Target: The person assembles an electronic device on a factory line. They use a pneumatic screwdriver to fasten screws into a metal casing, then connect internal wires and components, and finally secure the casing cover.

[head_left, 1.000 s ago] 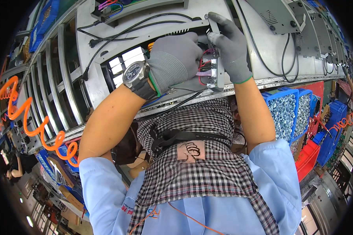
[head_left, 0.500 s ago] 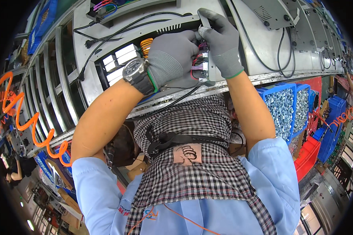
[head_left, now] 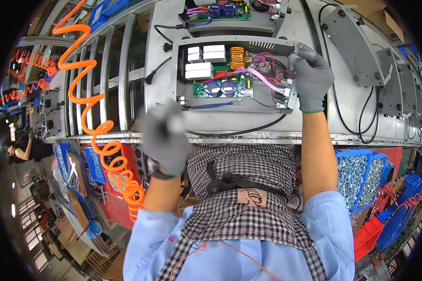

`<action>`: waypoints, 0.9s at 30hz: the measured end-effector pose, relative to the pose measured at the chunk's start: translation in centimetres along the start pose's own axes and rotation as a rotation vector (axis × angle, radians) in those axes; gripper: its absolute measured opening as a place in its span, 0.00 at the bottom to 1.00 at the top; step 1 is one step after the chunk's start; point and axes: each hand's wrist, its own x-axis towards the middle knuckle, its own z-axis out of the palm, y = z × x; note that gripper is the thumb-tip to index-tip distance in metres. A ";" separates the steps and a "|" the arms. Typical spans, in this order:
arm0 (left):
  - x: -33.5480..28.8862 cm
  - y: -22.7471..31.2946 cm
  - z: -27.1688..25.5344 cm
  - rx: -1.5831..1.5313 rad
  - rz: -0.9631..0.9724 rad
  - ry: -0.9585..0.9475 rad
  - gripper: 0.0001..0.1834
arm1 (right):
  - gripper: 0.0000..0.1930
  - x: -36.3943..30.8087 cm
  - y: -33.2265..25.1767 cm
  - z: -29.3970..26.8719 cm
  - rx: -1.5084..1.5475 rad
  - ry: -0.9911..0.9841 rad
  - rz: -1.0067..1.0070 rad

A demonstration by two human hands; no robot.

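fingers point(head_left: 309, 54), right hand point(head_left: 314, 77), upper right: pinching grey case point(head_left: 175, 75); left hand point(head_left: 166, 138), centre-left: cannot tell, too blurred.

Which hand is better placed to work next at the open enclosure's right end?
Likely the right hand: it is at the right end panel of the grey metal enclosure; the left hand is blurred near the opposite end.

Red bin point(head_left: 368, 234), filled blue bin point(head_left: 365, 180)
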 end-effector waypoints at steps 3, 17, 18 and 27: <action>-3.2 -0.7 1.5 0.599 0.125 -0.446 0.25 | 0.07 1.8 0.8 0.0 -0.089 -0.097 -0.141; -9.2 -4.7 -1.5 -0.085 0.376 -0.456 0.31 | 0.19 -14.8 1.3 4.2 -0.724 -1.181 -0.862; -9.6 -5.5 -1.2 0.159 0.274 -0.304 0.31 | 0.19 -14.9 2.0 4.4 -0.818 -1.192 -0.866; -7.2 -10.1 1.5 0.397 0.180 0.014 0.22 | 0.12 -11.4 -3.7 5.8 -0.549 -1.183 0.155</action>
